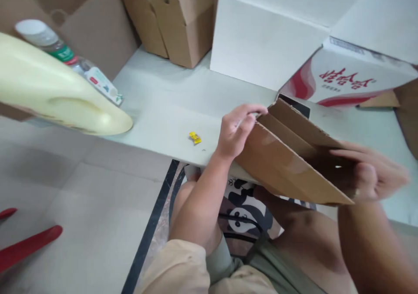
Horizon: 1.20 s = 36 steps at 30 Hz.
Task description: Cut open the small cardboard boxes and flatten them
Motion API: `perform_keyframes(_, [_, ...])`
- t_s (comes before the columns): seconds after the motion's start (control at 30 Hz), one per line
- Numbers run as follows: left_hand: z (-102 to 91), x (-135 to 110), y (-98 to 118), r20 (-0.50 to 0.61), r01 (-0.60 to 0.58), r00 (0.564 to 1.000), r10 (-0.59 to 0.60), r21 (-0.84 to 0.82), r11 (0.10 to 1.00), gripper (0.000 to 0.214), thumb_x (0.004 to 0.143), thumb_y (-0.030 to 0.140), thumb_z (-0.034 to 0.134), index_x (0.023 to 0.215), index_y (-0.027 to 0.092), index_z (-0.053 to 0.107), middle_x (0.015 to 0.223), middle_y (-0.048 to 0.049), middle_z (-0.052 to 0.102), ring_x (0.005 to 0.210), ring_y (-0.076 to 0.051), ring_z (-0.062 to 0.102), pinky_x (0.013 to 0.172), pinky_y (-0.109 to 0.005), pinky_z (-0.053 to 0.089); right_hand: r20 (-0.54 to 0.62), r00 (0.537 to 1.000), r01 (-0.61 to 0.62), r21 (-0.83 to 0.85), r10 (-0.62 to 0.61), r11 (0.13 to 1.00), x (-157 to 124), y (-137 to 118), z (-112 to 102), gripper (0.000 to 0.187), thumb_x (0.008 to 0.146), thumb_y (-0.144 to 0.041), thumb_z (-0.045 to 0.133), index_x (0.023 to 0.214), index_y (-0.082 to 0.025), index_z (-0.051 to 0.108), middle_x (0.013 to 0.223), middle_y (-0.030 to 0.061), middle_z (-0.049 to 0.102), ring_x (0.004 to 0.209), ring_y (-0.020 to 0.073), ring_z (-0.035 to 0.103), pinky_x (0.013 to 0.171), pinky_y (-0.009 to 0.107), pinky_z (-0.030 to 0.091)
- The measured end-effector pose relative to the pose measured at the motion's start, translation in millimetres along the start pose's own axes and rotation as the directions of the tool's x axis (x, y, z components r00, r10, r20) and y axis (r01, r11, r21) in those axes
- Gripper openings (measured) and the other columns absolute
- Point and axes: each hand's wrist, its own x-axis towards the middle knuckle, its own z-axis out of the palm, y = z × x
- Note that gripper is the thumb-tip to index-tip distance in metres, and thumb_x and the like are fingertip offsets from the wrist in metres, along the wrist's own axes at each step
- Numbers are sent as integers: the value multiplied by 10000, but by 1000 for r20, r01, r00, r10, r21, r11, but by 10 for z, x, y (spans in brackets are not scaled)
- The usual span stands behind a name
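Brown open-topped cardboard box point(284, 165)
Your left hand point(235, 128) pinches its rim; right hand point(382, 172) at opposite end, blurred, grip unclear.

the open carton point(287, 165) was plain brown, with darker brown inner faces. the tabletop point(160, 102) was pale grey-green and the small wrapper point(195, 138) bright yellow. the printed box point(346, 77) carried red lettering and red curved bands on white; the large box point(257, 46) was plain white. the clear bottle point(60, 50) had a white cap and a green label edged in red. the panda print point(263, 215) was black and white. the sleeve point(179, 265) was beige, the shorts point(284, 268) olive green. the floor stripe point(153, 215) was black.
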Motion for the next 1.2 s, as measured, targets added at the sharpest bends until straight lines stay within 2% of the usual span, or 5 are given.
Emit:
perform_keyframes(0.17, [243, -34, -25, 169, 37, 985, -32, -31, 999, 312, 962, 464, 571, 1047, 250, 782, 1079, -51, 792, 1079, -208, 735, 976, -377, 580, -204, 972, -40, 346, 116, 937, -259, 118, 145, 513, 912, -624, 435, 752, -285, 785, 850, 81, 756, 845, 293, 722, 842, 546, 530])
perform_keyframes(0.3, [275, -87, -80, 158, 101, 982, -106, 37, 994, 366, 966, 508, 545, 925, 268, 819, 933, -39, 809, 1019, -229, 755, 975, -411, 584, -145, 968, -95, 545, 205, 833, -354, 70, 170, 452, 960, -513, 381, 939, -297, 777, 1000, 45, 759, 1007, 263, 700, 936, 517, 520])
perform_keyframes(0.47, [301, -121, -146, 90, 123, 986, -139, 166, 978, 516, 948, 632, 481, 816, 271, 827, 809, -46, 795, 958, -242, 757, 931, -420, 586, -72, 962, -117, 759, 262, 640, -366, 68, 146, 280, 911, -427, 566, 1169, -391, 671, 1041, -38, 770, 810, 190, 706, 720, 385, 569])
perform_keyframes(0.77, [293, -142, -231, 87, 125, 985, -150, 238, 963, 741, 812, 867, 405, 565, 261, 753, 641, -65, 728, 891, -258, 752, 994, -469, 561, 1, 942, -217, 765, 335, 607, -544, 249, 143, 369, 977, -527, 499, 1092, -251, 715, 1060, 64, 749, 991, 198, 716, 826, 339, 602])
perform_keyframes(1.2, [345, -170, -216, 16, 156, 986, -167, 280, 947, 778, 788, 899, 382, 530, 245, 717, 629, -65, 706, 918, -257, 744, 1016, -473, 544, 62, 931, -278, 760, 361, 587, -561, 356, 211, 407, 958, -622, 463, 1050, -313, 711, 1018, 18, 764, 921, 196, 740, 775, 368, 627])
